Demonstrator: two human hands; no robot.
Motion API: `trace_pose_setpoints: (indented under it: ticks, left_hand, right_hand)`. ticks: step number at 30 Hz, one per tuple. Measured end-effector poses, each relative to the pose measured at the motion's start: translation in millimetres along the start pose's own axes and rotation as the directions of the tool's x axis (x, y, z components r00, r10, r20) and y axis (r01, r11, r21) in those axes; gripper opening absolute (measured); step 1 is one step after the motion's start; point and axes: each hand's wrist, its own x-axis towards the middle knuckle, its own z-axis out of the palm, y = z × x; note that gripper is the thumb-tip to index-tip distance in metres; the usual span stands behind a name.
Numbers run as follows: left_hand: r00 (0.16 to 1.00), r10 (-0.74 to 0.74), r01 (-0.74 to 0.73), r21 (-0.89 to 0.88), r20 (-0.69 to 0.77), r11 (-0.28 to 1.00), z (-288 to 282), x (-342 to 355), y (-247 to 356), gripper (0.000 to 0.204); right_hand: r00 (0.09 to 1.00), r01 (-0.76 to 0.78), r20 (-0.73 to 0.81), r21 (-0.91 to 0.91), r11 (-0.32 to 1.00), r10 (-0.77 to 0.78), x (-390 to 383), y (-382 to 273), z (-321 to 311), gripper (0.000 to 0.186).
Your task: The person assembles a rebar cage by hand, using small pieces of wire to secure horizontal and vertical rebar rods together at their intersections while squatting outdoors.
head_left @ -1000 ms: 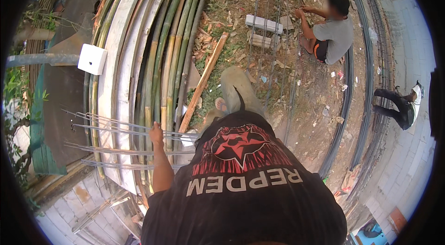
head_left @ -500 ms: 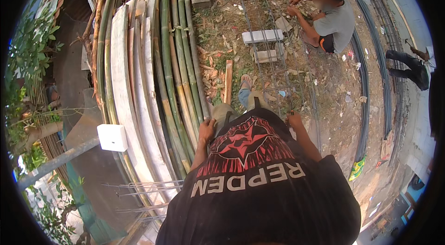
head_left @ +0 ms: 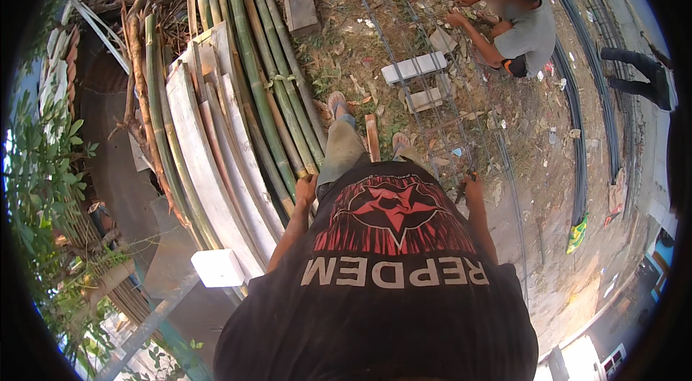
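Note:
My left hand [head_left: 306, 188] hangs beside my left trouser leg, near the lower ends of the green bamboo poles [head_left: 285, 89]. Its fingers are curled, and what they hold, if anything, is hidden. On the other side, my right hand [head_left: 473, 188] is closed around a slim dark tool [head_left: 460, 192], too small to identify. That hand is close to a long steel rebar cage [head_left: 380, 29] lying on the ground. Below me, my sandalled left foot [head_left: 336, 103] is ahead of my right foot [head_left: 401, 140].
White-faced boards [head_left: 198, 143] lie left of the bamboo. A white block [head_left: 414, 67] and a wood offcut [head_left: 372, 137] lie ahead. A co-worker [head_left: 530, 31] squats with hands at the cage. Steel rods [head_left: 577, 136] run along the right, where another person [head_left: 641, 78] stands.
My left foot has come into sight ahead of the right one. My left hand is farther left beside the bamboo, and the right hand sits slightly farther right. The view has turned.

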Motion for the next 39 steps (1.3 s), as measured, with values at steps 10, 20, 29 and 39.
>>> trace_pose_setpoints:
  ticks: [10,20,29,39]
  left_hand:
    - [0.945,0.177,-0.211,-0.099,-0.277,0.972,-177,191,187,0.067]
    - [0.845,0.534,-0.455,-0.532,-0.007,0.714,-191,266,514,0.073]
    - [0.767,0.352,-0.15,-0.383,0.537,0.912,-104,298,540,0.076]
    - [0.574,-0.006,0.085,-0.052,0.819,0.995,-34,388,562,0.059]
  right_hand:
    - [0.945,-0.313,-0.11,-0.026,0.949,0.308,-50,104,126,0.027]
    - [0.996,-0.034,-0.09,-0.196,0.98,0.017,27,-19,332,0.048]
    - [0.892,-0.123,-0.378,0.323,0.938,0.247,16,-150,330,0.039]
    - [0.619,-0.255,-0.179,0.875,0.412,0.764,-82,-108,493,0.032]
